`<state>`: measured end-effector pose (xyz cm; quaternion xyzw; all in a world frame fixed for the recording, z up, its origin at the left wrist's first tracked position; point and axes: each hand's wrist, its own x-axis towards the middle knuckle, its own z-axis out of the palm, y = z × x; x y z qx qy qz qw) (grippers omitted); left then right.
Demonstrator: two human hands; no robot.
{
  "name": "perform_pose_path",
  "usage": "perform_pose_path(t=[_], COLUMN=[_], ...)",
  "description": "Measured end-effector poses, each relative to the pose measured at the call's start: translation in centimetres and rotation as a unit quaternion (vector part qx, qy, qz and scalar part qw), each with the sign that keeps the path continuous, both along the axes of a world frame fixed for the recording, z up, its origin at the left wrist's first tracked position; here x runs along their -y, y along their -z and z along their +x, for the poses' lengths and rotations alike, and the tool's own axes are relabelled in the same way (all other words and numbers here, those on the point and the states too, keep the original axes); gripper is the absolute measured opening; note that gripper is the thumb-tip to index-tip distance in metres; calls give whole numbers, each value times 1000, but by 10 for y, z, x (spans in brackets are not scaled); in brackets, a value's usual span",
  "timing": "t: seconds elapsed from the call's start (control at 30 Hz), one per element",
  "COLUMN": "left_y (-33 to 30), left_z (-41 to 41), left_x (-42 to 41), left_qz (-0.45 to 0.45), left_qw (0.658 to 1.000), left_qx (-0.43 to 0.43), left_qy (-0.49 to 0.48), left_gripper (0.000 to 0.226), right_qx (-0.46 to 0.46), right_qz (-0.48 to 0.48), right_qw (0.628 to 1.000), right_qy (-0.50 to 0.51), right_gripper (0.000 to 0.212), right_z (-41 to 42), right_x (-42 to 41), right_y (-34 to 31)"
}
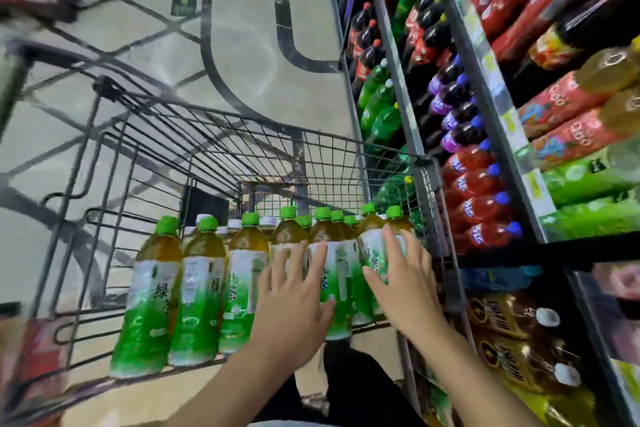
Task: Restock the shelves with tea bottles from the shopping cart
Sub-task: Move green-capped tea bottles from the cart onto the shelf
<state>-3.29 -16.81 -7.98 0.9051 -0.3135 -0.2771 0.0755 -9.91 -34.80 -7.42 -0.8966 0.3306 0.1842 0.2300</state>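
Observation:
Several green tea bottles [197,291] with green caps and green-and-white labels stand upright in the near end of a wire shopping cart [194,135]. My left hand [294,302] lies with spread fingers against the front of one bottle [337,274] in the middle of the row. My right hand [405,277] rests on the rightmost bottle [372,246], thumb on its left side and fingers over its label. Neither bottle has left the cart floor. Both forearms reach in from the bottom of the view.
Drink shelves [491,90] run along the right: cola, green soda, purple-capped and red bottles, with dark bottles [512,326] low down. The cart's right rim [429,204] stands close to the shelf upright. Patterned floor [249,38] lies beyond the cart.

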Motion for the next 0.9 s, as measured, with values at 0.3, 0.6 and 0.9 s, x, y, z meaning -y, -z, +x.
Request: perform_pose_path(t=[0.3,0.6,0.9], left_y=[23,37,35], left_z=[-31,-46,-41], left_x=[48,85,89], left_qz=[7,46,-22], left_qw=[986,960,934], left_qx=[12,24,18], left_qy=[-165,-276,-356], left_gripper=[99,120,99], right_qx=[-11,-20,-43], right_qz=[107,79,96], right_qw=[994,996,992], right_qy=[-4,41,73], right_gripper=[100,101,98], right_z=[-17,9,37], right_x=[33,38,42], right_y=[50,57,63])
